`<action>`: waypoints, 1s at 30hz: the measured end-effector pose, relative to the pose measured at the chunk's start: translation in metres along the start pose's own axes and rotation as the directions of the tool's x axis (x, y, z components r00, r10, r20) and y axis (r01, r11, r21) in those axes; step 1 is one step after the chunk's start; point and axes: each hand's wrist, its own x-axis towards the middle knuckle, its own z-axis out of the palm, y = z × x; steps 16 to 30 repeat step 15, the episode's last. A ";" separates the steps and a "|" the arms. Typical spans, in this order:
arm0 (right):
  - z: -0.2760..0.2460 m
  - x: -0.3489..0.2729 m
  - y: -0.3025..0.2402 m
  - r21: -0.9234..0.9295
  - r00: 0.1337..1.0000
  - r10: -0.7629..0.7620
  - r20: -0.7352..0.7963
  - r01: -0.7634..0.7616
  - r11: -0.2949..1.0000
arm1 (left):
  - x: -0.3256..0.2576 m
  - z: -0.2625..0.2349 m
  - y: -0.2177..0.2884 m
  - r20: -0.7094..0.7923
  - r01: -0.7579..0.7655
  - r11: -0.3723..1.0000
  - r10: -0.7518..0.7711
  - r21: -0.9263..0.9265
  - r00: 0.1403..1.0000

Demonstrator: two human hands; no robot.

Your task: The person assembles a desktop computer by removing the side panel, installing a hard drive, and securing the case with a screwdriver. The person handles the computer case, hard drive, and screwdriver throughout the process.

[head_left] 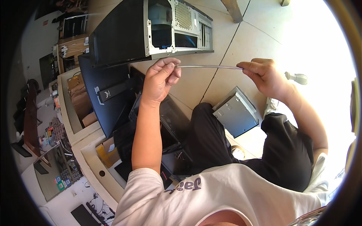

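A thin, shiny, silvery strip is stretched between my two hands, bowing slightly upward. Its left end is pinched between the thumb and fingers of my left hand. My right hand grips the other end with thumb and forefinger. Just beyond the strip, a black computer case lies on the floor, its bare metal rear panel facing right. A grey metal drive-like box rests by my legs, below the strip. To the right of my right hand lies an object with a dark, rounded handle.
A dark monitor leans against a pale wooden desk at left, with a dark see-through panel beside my left forearm. A wooden leg stands on the tiled floor at the top. A small round object lies between my legs.
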 end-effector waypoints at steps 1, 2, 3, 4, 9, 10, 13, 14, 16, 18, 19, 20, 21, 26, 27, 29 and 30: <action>-0.001 0.000 -0.001 -0.005 1.000 -0.005 -0.005 0.005 1.000 | 0.001 -0.001 0.001 0.006 0.006 1.000 -0.006 0.007 1.000; -0.002 0.001 -0.002 -0.003 1.000 0.002 -0.001 -0.002 1.000 | 0.002 -0.003 0.002 0.011 0.010 1.000 -0.011 0.015 1.000; -0.002 0.001 -0.002 0.000 1.000 0.009 0.003 -0.009 1.000 | 0.002 -0.004 0.002 0.023 0.011 1.000 -0.011 0.006 1.000; -0.003 0.002 -0.002 0.003 1.000 0.016 0.006 -0.016 1.000 | 0.002 -0.005 0.002 0.035 0.011 1.000 -0.011 -0.004 0.999; -0.001 0.001 0.004 -0.001 1.000 -0.001 -0.016 0.001 1.000 | 0.004 -0.004 0.004 0.064 0.019 1.000 -0.019 -0.001 0.998; -0.001 0.000 0.004 0.000 1.000 0.002 -0.015 -0.002 1.000 | 0.005 -0.004 0.005 0.071 0.025 1.000 -0.026 0.015 0.997; -0.008 0.003 0.003 -0.086 0.999 -0.045 0.006 0.046 0.995 | 0.005 -0.004 0.009 0.054 0.077 0.985 -0.086 0.153 0.995; -0.011 0.004 0.004 -0.173 0.995 -0.103 0.011 0.103 0.980 | 0.005 -0.004 0.012 0.042 0.101 0.972 -0.112 0.214 0.993; -0.014 0.005 0.007 -0.257 0.987 -0.160 0.022 0.160 0.953 | 0.005 -0.003 0.012 0.043 0.102 0.971 -0.114 0.214 0.993; -0.014 0.005 0.007 -0.257 0.987 -0.160 0.022 0.160 0.953 | 0.005 -0.003 0.012 0.043 0.102 0.971 -0.114 0.214 0.993; -0.014 0.005 0.007 -0.257 0.987 -0.160 0.022 0.160 0.953 | 0.005 -0.003 0.012 0.043 0.102 0.971 -0.114 0.214 0.993; -0.014 0.005 0.007 -0.257 0.987 -0.160 0.022 0.160 0.953 | 0.005 -0.003 0.012 0.043 0.102 0.971 -0.114 0.214 0.993; -0.014 0.005 0.007 -0.257 0.987 -0.160 0.022 0.160 0.953 | 0.005 -0.003 0.012 0.043 0.102 0.971 -0.114 0.214 0.993; -0.014 0.005 0.007 -0.257 0.987 -0.160 0.022 0.160 0.953 | 0.005 -0.003 0.012 0.043 0.102 0.971 -0.114 0.214 0.993; -0.014 0.005 0.007 -0.257 0.987 -0.160 0.022 0.160 0.953 | 0.005 -0.003 0.012 0.043 0.102 0.971 -0.114 0.214 0.993; -0.014 0.005 0.007 -0.257 0.987 -0.160 0.022 0.160 0.953 | 0.005 -0.003 0.012 0.043 0.102 0.971 -0.114 0.214 0.993; -0.014 0.005 0.007 -0.257 0.987 -0.160 0.022 0.160 0.953 | 0.005 -0.003 0.012 0.043 0.102 0.971 -0.114 0.214 0.993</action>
